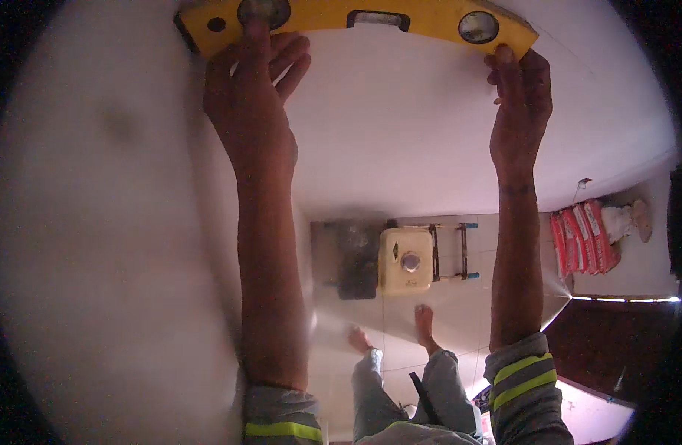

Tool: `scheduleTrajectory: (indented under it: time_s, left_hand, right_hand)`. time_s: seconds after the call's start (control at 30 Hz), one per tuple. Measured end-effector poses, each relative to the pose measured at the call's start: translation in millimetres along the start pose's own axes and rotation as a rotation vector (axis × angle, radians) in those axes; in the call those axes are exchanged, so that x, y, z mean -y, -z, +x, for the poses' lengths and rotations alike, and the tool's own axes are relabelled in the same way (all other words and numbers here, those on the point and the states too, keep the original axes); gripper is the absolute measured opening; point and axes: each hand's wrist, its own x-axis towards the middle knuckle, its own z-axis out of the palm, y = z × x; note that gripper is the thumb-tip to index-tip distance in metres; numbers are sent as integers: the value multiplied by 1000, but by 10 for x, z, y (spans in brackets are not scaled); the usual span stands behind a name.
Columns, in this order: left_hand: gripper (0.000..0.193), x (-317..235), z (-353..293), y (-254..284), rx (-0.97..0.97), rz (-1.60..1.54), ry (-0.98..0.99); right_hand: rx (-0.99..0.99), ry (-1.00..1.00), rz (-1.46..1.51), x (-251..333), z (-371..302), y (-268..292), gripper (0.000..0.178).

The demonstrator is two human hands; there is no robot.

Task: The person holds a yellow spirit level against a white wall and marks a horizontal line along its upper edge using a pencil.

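A yellow spirit level [319, 18] with several clear vials lies across the top of the view, flat against the white wall. Near its left end, my left hand [256, 85] grips it, with one fingertip over the round vial and the other fingers loosely bent below the lower edge. At the other end, my right hand [520, 93] pinches the lower edge close to the right round vial. Both arms reach up at full stretch. The level's upper edge is partly cut off by the frame.
Below, on the tiled floor [467, 319], stands a machine with a cream tank [406, 259] in a tubular frame, just ahead of my bare feet. Red and white bags [586, 237] are stacked at the right. A second wall [111, 245] rises close on my left.
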Motion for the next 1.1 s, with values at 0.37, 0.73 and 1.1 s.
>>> scheduleTrajectory:
  time_s: [0.37, 0.73, 1.1]
  left_hand:
    - [39, 70, 156, 156, 92, 32, -60]
    - [59, -229, -147, -47, 43, 62, -45]
    - [43, -286, -165, -53, -32, 88, -83]
  right_hand:
    - [25, 15, 38, 21, 11, -60, 23]
    - [25, 1, 135, -56, 63, 1, 23]
    - [27, -4, 103, 42, 30, -43, 25]
